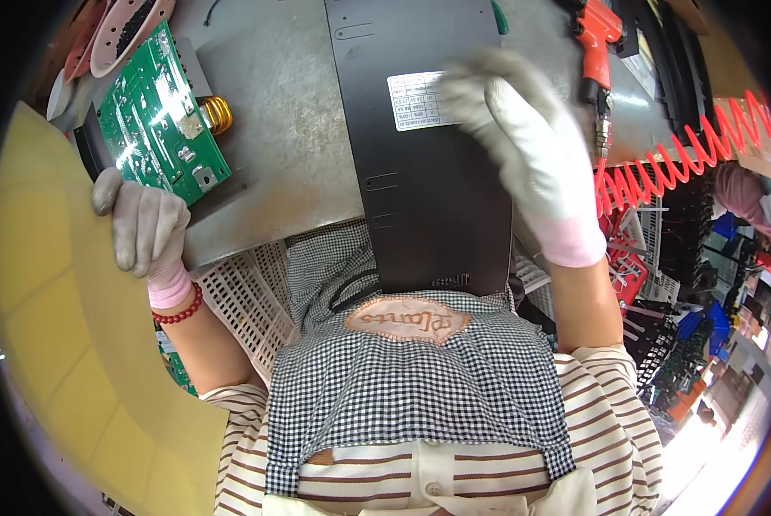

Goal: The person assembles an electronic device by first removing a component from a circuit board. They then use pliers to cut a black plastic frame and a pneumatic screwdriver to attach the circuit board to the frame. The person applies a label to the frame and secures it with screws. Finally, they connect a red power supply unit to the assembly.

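A long black metal panel runs from the table's far side to my apron, a white printed label on its upper part. At the label's right end is my right hand, in a white glove with a pink cuff. Its fingers are smeared by motion, so whether they touch the panel is unclear. At the left, a green circuit board stands tilted, with a yellow-copper coil at its right edge. My gloved left hand is closed at the board's near left corner, fingers curled; its exact hold is partly hidden.
Far right lies a red air screwdriver with a coiled red hose. Pink bins stand far left on the metal table. A white perforated basket sits below the table edge, a yellow surface at the left.
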Demonstrator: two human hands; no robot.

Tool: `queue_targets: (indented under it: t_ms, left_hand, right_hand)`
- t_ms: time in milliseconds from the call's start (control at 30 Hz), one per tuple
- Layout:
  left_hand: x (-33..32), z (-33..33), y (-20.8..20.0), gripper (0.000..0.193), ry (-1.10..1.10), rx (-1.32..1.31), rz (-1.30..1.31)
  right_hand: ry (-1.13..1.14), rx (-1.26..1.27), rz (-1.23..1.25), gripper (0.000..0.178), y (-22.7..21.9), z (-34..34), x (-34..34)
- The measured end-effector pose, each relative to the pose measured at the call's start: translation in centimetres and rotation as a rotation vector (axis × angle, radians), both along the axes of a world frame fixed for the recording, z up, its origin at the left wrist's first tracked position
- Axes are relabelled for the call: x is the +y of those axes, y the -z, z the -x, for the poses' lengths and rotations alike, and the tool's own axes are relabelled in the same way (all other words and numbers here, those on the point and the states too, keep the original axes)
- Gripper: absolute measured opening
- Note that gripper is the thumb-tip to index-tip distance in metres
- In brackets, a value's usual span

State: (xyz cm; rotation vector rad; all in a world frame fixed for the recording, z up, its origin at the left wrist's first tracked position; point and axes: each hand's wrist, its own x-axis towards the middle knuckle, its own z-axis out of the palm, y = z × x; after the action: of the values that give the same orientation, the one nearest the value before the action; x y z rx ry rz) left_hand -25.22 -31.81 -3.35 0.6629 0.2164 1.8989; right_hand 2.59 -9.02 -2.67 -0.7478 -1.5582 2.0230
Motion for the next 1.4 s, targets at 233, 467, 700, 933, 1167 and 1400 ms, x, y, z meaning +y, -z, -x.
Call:
queue_targets:
  t_ms: [233,467,700,933,1167,1400]
  left_hand:
    - [-0.5,1.0,-0.6,0.024,-0.023,0.05,0.013]
    - [3.2,-2.5,-5.6,0.03,-0.934,0.742,0.935]
    - [10.1,-4.3,-9.2,0.028,-1.02,1.295,0.772]
    - [12.4,-9.1,-8.7,0.047,-0.539,0.855,0.591]
    - [11.1,-9.9,-1.0,0.051,-0.609,0.936,0.882]
    - [11.6,-10.4,0.0,0.056,-0.18,0.588,0.84]
  right_hand:
    - [-0.142,0.445,0.938,0.068,3.4,0.1,3.6]
    - [-0.018,0.304,0.531,0.058,-0.1,-2.8,3.1]
    - [-0.386,0.024,0.133,0.066,-4.7,-3.1,1.9]
    - [0.108,-0.069,-0.245,0.032,-5.8,-7.5,10.3]
    - [0.601,-0.229,-0.405,0.049,2.7,-16.1,31.2]
    - [0.766,-0.921,-0.92,0.048,7.4,-19.4,35.2]
